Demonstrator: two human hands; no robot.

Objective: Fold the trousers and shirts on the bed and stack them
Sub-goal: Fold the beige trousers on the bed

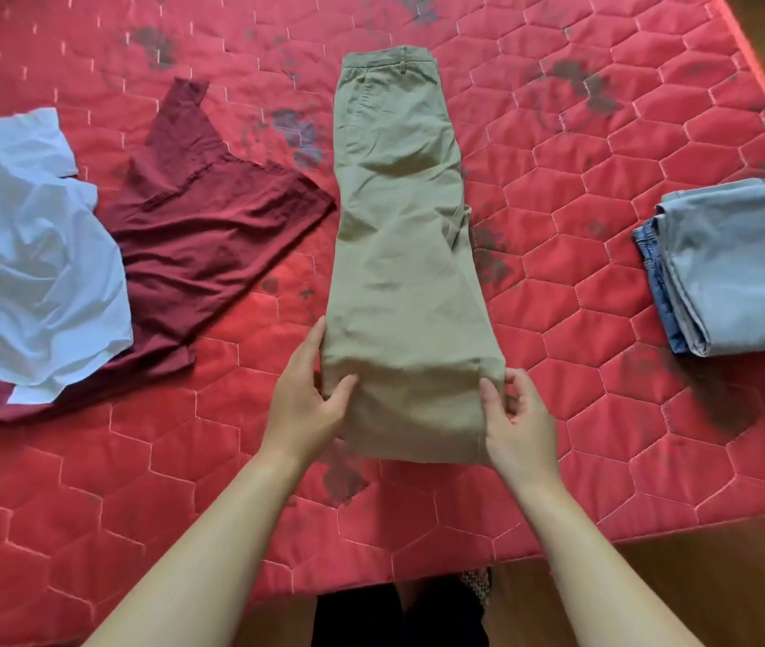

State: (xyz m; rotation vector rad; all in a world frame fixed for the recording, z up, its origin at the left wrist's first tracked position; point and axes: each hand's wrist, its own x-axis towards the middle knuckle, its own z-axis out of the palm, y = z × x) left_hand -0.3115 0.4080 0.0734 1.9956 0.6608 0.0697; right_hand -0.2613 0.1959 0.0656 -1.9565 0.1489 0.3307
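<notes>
Fingers (317,340) of left hand (305,399) and right hand (518,413) pinch the trousers (399,226) by their near side edges — thumbs on top; seemingly to lift this end toward the waistband (389,58).

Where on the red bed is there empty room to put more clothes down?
Biggest bare patch of the bed: between the khaki trousers and the folded stack at the right. The near strip in front of the maroon shirt is bare too. Crowded on the left: the white shirt overlaps the maroon shirt, whose corner nearly reaches the trousers.
</notes>
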